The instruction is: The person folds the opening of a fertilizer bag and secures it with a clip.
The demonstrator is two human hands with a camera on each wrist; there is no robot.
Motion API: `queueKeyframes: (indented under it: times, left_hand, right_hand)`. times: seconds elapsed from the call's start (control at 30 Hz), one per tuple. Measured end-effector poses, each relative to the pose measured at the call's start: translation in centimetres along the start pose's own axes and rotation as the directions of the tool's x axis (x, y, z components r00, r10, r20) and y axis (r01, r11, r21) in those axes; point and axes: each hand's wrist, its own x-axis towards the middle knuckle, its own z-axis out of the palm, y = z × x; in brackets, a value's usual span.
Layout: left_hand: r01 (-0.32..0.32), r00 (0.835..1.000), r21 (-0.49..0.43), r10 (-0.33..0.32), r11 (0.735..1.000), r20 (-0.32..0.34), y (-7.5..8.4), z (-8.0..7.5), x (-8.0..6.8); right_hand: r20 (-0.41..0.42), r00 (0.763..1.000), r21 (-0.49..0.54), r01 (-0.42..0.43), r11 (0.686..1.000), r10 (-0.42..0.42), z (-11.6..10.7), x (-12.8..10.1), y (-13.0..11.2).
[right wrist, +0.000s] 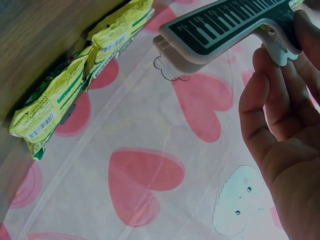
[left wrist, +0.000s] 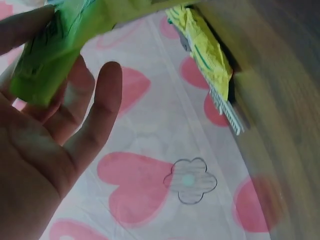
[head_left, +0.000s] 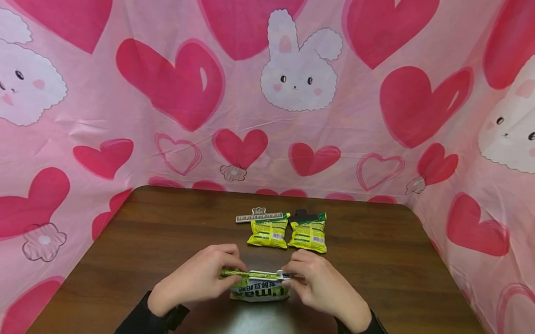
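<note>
Close to the front of the table, a green and white snack-size bag [head_left: 261,292] with printed lettering lies between both hands. My left hand [head_left: 202,274] pinches the left end of its folded green top, which shows close up as a green strip [left wrist: 47,65] in the left wrist view. My right hand [head_left: 323,281] grips the handle of a bag clip [right wrist: 225,32] between thumb and fingers. White-edged and printed with a piano-key pattern, the clip lies along the bag's top edge in the head view.
Farther back on the brown wooden table [head_left: 180,223] lie two yellow-green bags. The left bag [head_left: 269,234] carries a piano-key clip [head_left: 258,217], the right bag [head_left: 308,236] a black clip [head_left: 303,217]. A pink heart-and-rabbit cloth [head_left: 292,123] hangs around the table.
</note>
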Motion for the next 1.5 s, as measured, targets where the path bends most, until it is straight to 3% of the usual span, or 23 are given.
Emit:
queueKeyframes:
  times: [0.3,0.83,1.1,1.3,1.5]
  left_hand:
    - [-0.076,0.996,-0.05,0.073,0.996,-0.043,-0.3,-0.6,-0.1]
    - [-0.093,0.994,-0.057,0.089,0.994,-0.066,-0.3,-0.5,0.2]
    - [-0.056,0.995,-0.138,0.044,0.989,-0.088,-0.4,-0.5,0.3]
    - [-0.067,0.994,-0.136,0.055,0.988,-0.09,-0.5,-0.6,0.2]
    - [-0.085,0.993,-0.15,0.071,0.985,-0.097,-0.6,-0.6,0.2]
  right_hand:
    - [-0.017,0.999,0.01,0.031,0.999,-0.031,0.3,0.2,-0.2]
    - [-0.041,0.996,0.017,0.079,0.997,-0.079,1.2,0.7,-0.5]
    - [-0.038,0.998,0.026,0.05,0.998,-0.049,1.4,0.7,-0.5]
    - [-0.05,0.997,0.023,0.057,0.998,-0.055,1.5,0.8,-0.5]
    - [-0.031,0.999,0.051,0.012,0.999,-0.01,1.5,0.9,-0.6]
